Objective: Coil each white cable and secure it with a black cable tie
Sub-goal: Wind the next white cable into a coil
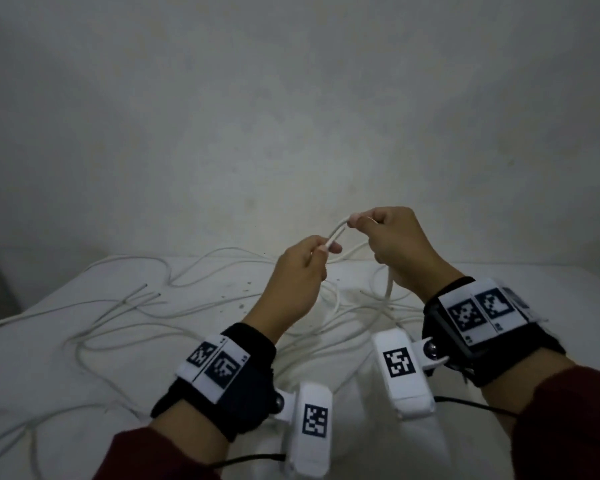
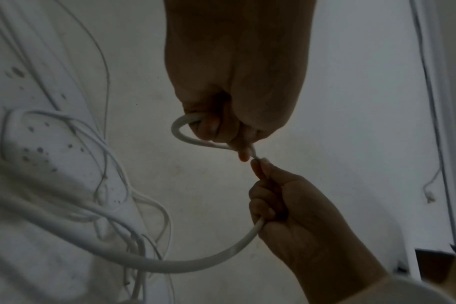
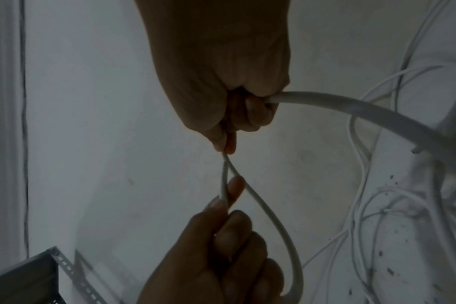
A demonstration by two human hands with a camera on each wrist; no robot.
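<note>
Both hands are raised above the white table point(image 1: 66, 368) with one white cable point(image 1: 336, 233) between them. My left hand point(image 1: 324, 249) pinches the cable between thumb and forefinger; in the left wrist view the cable bends into a small loop point(image 2: 179, 133) under that hand point(image 2: 237, 152). My right hand point(image 1: 355, 221) grips the same cable a short way along, higher and to the right. In the right wrist view the right hand point(image 3: 225, 148) pinches it, and the cable point(image 3: 351, 109) leaves the fist and arcs down to the table. I see no black cable tie clearly.
Several loose white cables point(image 1: 146, 271) sprawl tangled over the table. Two thin straight strands with dark tips point(image 1: 142, 294) lie at the left. A plain wall stands right behind the table. A perforated metal bracket point(image 3: 65, 267) shows in the right wrist view.
</note>
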